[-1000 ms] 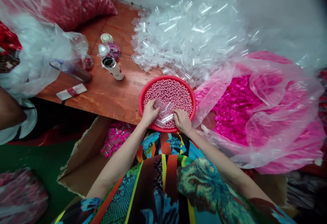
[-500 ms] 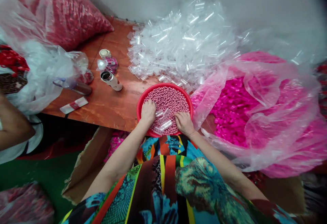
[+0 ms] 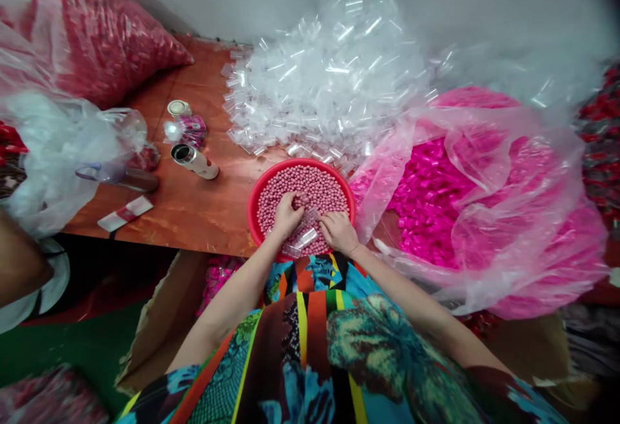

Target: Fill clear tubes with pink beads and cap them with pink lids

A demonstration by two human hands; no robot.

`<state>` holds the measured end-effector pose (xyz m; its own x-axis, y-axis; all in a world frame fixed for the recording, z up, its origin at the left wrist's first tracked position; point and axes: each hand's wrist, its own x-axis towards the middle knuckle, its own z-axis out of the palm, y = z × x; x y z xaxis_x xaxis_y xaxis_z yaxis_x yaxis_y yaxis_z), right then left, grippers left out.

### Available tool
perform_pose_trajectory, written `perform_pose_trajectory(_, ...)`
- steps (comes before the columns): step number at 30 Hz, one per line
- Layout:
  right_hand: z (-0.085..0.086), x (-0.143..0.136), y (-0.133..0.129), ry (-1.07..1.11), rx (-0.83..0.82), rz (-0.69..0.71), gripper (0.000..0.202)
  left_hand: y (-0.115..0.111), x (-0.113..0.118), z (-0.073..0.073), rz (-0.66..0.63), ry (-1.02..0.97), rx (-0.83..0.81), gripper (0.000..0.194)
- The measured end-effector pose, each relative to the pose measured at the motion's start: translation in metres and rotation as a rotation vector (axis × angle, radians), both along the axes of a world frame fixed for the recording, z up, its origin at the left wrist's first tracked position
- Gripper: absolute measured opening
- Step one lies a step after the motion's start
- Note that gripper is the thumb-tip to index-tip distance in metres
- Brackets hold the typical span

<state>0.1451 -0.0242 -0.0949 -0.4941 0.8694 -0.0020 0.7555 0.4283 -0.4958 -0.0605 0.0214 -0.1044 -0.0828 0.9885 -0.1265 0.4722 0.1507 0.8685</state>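
A red plastic bowl [image 3: 252, 208] at the table's front edge is filled with small round pink beads [image 3: 310, 180]. Over the beads, my left hand [image 3: 289, 213] is closed in a pinch; what lies between its fingertips is too small to name. To its right, my right hand [image 3: 339, 230] has its fingers closed at the end of a clear plastic tube [image 3: 310, 217], which lies between the two hands. More clear tubes [image 3: 305, 239] rest on the beads at the bowl's near side.
Behind the bowl rises a heap of clear tubes [image 3: 329, 82]. An open bag [image 3: 523, 217] of bright pink pieces [image 3: 431, 198] stands right. On the table [image 3: 194, 217] at left are a flask [image 3: 195, 161], a bottle [image 3: 138, 179] and a large red-filled bag [image 3: 111, 43]. Another person's arm [image 3: 22, 250] shows far left.
My left hand has lifted from the beads and moved toward my right hand, its fingers now pinched. My right hand has come in to the clear tube. The whole view has shifted slightly.
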Motion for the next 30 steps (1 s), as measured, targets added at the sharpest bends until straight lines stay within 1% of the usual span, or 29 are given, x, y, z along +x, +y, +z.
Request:
perform_pose_trajectory(3,0.001,0.001,-0.001,0.121,-0.043,-0.041,0.026,-0.011,-0.002,0.013,0.109,-0.215,0.002,0.039)
perform_pose_trajectory(5,0.002,0.001,0.000,0.264,-0.091,-0.112,0.023,-0.017,-0.002,0.025,0.153,-0.396,-0.026,0.043)
perform_pose_trajectory(7,0.004,0.001,0.002,0.386,-0.120,-0.192,0.023,-0.024,-0.001,0.038,0.187,-0.577,-0.088,0.049)
perform_pose_trajectory(9,0.005,0.000,0.006,0.444,-0.118,-0.251,0.027,-0.030,0.000,0.053,0.189,-0.718,-0.173,0.052)
perform_pose_trajectory(11,0.007,-0.001,0.011,0.482,-0.126,-0.300,0.031,-0.036,0.001,0.068,0.163,-0.828,-0.257,0.052)
perform_pose_trajectory(14,0.009,-0.002,0.016,0.590,-0.189,-0.370,0.029,-0.042,0.003,0.089,0.135,-0.965,-0.368,0.054)
perform_pose_trajectory(17,0.012,-0.004,0.016,0.662,-0.253,-0.376,0.026,-0.045,0.006,0.104,0.150,-1.053,-0.434,0.046)
perform_pose_trajectory(19,0.015,-0.005,0.015,0.677,-0.290,-0.373,0.024,-0.046,0.009,0.108,0.162,-1.068,-0.466,0.039)
perform_pose_trajectory(20,0.017,-0.006,0.015,0.686,-0.310,-0.373,0.024,-0.047,0.010,0.109,0.169,-1.055,-0.490,0.039)
perform_pose_trajectory(22,0.022,-0.007,0.017,0.709,-0.347,-0.343,0.024,-0.047,0.013,0.108,0.190,-0.991,-0.546,0.046)
perform_pose_trajectory(25,0.033,-0.008,0.021,0.739,-0.388,-0.200,0.029,-0.048,0.019,0.104,0.180,-0.868,-0.603,0.060)
perform_pose_trajectory(28,0.041,-0.009,0.022,0.729,-0.439,-0.030,0.039,-0.050,0.022,0.102,0.117,-0.733,-0.600,0.069)
perform_pose_trajectory(30,0.043,-0.009,0.019,0.724,-0.501,0.040,0.043,-0.052,0.023,0.103,0.089,-0.630,-0.598,0.074)
